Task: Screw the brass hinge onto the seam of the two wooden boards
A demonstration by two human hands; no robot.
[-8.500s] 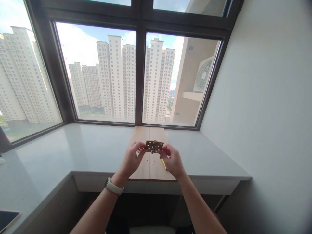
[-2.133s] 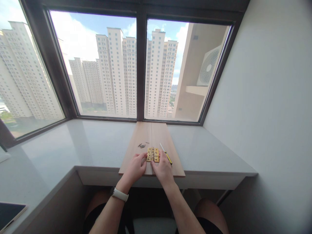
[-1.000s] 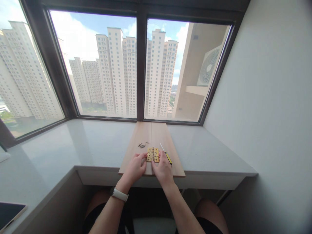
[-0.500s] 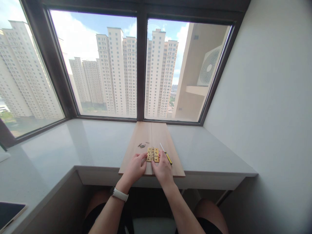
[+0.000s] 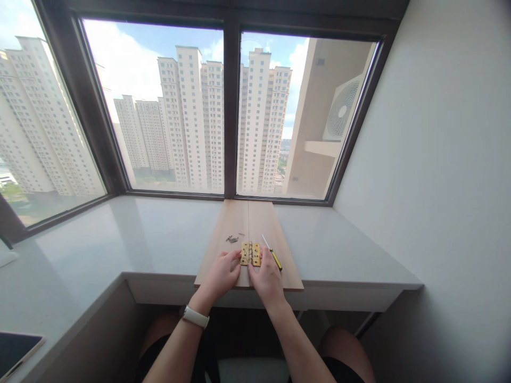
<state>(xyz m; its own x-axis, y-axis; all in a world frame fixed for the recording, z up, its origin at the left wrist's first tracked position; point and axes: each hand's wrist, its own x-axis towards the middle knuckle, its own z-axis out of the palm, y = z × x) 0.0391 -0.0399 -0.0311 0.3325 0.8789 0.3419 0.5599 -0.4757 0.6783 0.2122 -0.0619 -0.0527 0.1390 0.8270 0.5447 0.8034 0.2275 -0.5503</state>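
The brass hinge [image 5: 250,253] lies open and flat just below the middle of the frame, across the seam between the left board [image 5: 225,226] and the right board [image 5: 263,223], its barrel running up and down the frame along that seam. It sits between the fingertips of both hands, slightly above the thumbs, and neither hand is clearly nearer. The left hand [image 5: 222,272] touches its left edge, finger and thumb spread apart; the right hand [image 5: 267,275] has its thumb at the lower end and fingers along the right edge. Whether either hand pinches or merely steadies it cannot be told. Loose screws [image 5: 232,239] lie to the hinge's upper left; a screwdriver [image 5: 275,258] slants beside the right hand, tip toward the upper left. No brand, label or writing is readable.
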